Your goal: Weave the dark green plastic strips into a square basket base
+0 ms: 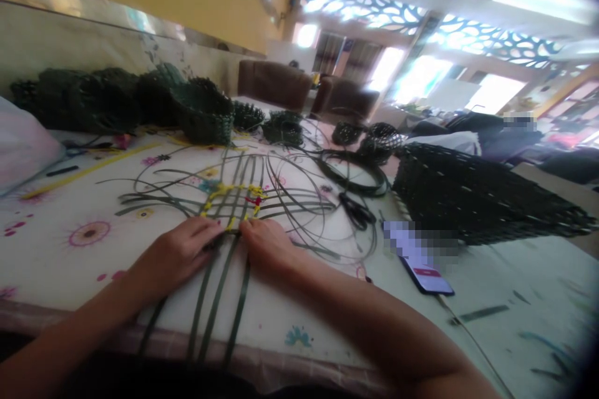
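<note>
Dark green flat strips (218, 299) cross each other on the flowered tabletop and form a small woven square, with loose ends spreading out on all sides. Yellow ties (227, 189) run around the square, and a small red tie (257, 201) sits at its right side. My left hand (185, 246) is at the near left corner of the weave, its fingers pressed together on a strip. Close beside it, my right hand (266, 242) is closed over the near right edge, fingertips pinching the strips. Parts of the strips under both hands are hidden.
Several dark green woven baskets (206, 112) stand along the back. A large woven piece (486, 196) lies at right, near a phone (423, 268) with a cable. A coil of strip (350, 171) and black scissors handles (358, 211) lie right of the weave. A plastic bag (25, 143) is at left.
</note>
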Tool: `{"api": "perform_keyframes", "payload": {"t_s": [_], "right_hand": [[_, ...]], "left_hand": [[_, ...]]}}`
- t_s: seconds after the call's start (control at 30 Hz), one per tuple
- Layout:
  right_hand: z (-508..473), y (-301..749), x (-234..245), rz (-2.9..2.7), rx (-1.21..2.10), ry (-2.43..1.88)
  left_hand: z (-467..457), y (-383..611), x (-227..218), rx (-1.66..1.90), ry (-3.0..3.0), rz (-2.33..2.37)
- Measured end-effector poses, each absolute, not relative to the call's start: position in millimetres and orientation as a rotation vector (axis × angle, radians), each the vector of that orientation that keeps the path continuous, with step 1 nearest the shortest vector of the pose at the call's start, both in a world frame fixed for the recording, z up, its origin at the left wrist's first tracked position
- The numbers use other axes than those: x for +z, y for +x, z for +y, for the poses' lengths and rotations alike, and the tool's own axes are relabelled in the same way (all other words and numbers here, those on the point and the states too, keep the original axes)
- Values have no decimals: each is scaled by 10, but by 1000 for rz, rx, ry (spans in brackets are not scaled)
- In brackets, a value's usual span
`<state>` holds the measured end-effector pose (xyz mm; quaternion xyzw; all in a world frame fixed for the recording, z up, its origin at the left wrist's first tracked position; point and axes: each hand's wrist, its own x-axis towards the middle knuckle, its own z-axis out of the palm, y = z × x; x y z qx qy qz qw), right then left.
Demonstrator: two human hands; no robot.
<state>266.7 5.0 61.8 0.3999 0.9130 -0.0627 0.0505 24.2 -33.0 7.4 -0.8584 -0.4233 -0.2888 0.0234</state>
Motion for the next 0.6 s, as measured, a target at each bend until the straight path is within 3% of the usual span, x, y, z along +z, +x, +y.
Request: {"api": "perform_keyframes", "payload": {"t_s": [0.3, 0.6], "right_hand": [[42, 2673, 572, 2780, -303, 1238], [81, 2722, 558, 2875, -325, 1195]], "left_hand": [[-88, 307, 38, -859, -2785, -1478], [54, 553, 374, -787, -2939, -1604]]}}
